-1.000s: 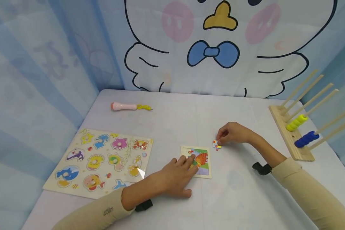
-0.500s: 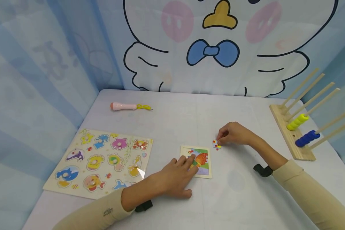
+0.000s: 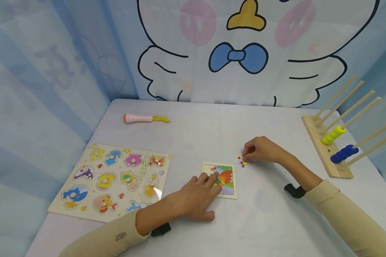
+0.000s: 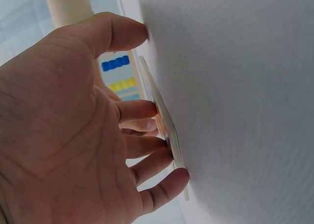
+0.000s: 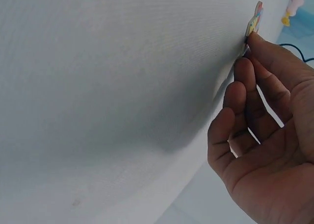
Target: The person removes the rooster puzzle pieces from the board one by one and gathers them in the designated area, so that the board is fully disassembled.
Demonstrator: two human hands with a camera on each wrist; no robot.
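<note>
My left hand (image 3: 197,200) lies palm down with spread fingers on a small framed jigsaw puzzle (image 3: 226,178), covering its left part. In the left wrist view, the fingertips rest on the thin edge of that puzzle board (image 4: 169,128), and the thumb touches the white cloth. Just right of the frame, my right hand (image 3: 263,149) pinches a small jigsaw piece (image 3: 242,162) between thumb and forefinger. The right wrist view shows the colourful piece (image 5: 254,22) tilted up from the tabletop at the fingertips; its lower end is hidden by the thumb.
A large peg puzzle board (image 3: 115,178) with animal shapes lies at the left. Behind it is a pink toy microphone (image 3: 139,118) with a yellow cord. A wooden bead rack (image 3: 326,150) with yellow and blue beads stands at the right edge. A patterned curtain (image 3: 196,71) hangs behind the table.
The head view has shifted slightly. Both hands stay in place; the pinched jigsaw piece shows a small change in tilt and shine.
</note>
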